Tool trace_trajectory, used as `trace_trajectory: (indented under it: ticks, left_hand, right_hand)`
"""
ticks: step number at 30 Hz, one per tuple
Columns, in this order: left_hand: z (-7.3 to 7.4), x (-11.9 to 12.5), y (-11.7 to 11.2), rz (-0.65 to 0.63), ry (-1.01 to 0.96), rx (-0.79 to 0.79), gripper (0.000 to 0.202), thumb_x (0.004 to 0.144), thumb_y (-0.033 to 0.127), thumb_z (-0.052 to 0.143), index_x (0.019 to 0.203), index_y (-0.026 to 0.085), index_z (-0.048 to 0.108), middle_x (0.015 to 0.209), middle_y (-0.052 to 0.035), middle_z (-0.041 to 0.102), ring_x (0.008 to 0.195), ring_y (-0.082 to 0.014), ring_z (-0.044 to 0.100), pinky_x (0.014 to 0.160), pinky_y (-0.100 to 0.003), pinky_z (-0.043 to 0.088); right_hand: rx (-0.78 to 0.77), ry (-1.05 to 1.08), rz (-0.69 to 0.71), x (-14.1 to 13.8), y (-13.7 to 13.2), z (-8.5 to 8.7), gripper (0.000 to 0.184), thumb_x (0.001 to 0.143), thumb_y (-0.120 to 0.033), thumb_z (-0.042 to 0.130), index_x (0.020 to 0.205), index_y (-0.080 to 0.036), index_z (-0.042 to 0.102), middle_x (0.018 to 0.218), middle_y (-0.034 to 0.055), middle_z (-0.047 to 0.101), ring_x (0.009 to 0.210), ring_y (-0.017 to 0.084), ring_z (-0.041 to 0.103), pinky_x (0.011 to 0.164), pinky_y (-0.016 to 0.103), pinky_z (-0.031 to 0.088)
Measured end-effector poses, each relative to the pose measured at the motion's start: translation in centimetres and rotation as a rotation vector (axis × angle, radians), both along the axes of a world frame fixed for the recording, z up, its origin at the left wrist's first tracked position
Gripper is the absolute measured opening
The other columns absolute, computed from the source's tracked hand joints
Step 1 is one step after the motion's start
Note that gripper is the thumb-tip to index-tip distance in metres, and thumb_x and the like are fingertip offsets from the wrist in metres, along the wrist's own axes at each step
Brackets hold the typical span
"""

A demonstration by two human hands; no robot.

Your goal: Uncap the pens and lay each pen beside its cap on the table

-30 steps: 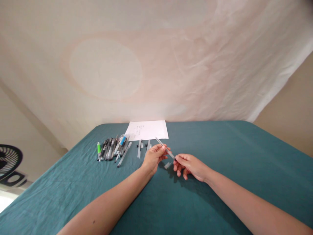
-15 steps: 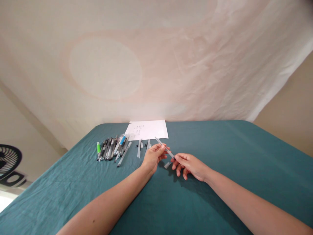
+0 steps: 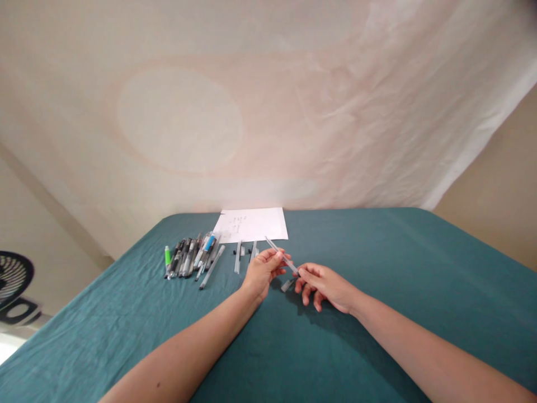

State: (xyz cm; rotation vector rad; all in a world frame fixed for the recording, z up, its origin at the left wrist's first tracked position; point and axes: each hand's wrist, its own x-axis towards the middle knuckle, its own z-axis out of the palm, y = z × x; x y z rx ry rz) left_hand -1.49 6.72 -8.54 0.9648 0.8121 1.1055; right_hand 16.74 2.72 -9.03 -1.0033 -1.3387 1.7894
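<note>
My left hand (image 3: 265,271) pinches a clear pen barrel (image 3: 287,261) near its middle, and the pen slants down to the right. At its lower end the thumb and fingertips of my right hand (image 3: 321,284) are closed on the tip; the other fingers curl loosely below. Under the pen a translucent cap (image 3: 287,285) lies on the cloth. Just left of my left hand lie two pen barrels with small parts beside them, one of them a clear barrel (image 3: 238,258); my hand partly covers the other barrel (image 3: 253,251).
A cluster of pens (image 3: 187,256), mostly dark and clear, lies at the left, with a green-ended pen (image 3: 167,256) at its edge. One pen (image 3: 212,267) lies apart. White paper with writing (image 3: 260,224) rests at the back of the green cloth (image 3: 398,268). A fan (image 3: 14,280) stands far left.
Both hands keep nearly the same grip on the pen. The whole view has shifted very slightly; nothing on the table has visibly moved.
</note>
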Motion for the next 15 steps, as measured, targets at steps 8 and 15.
trace_trajectory:
  ticks: [8, 15]
  left_hand:
    - [0.05, 0.00, 0.05, -0.005, -0.004, 0.010, 0.030, 0.073, 0.034, 0.067, 0.094, 0.014, 0.060, 0.091, -0.0084, 0.067, 0.076, -0.0140, 0.063, 0.059, -0.021, 0.049]
    - [0.01, -0.01, 0.04, 0.003, -0.005, 0.013, 0.032, 0.071, 0.035, 0.069, 0.094, 0.014, 0.060, 0.090, -0.0085, 0.068, 0.078, -0.0160, 0.064, 0.059, -0.021, 0.049]
  right_hand:
    - [-0.006, 0.011, -0.016, 0.02, 0.11, -0.09, 0.034, 0.075, -0.046, 0.063, 0.088, -0.019, 0.045, 0.075, -0.0003, 0.060, 0.052, 0.010, 0.059, 0.032, 0.015, 0.043]
    - [0.002, 0.003, -0.016, -0.01, 0.07, -0.21, 0.034, 0.079, -0.049, 0.056, 0.083, -0.017, 0.048, 0.073, 0.0011, 0.060, 0.052, 0.009, 0.058, 0.032, 0.014, 0.042]
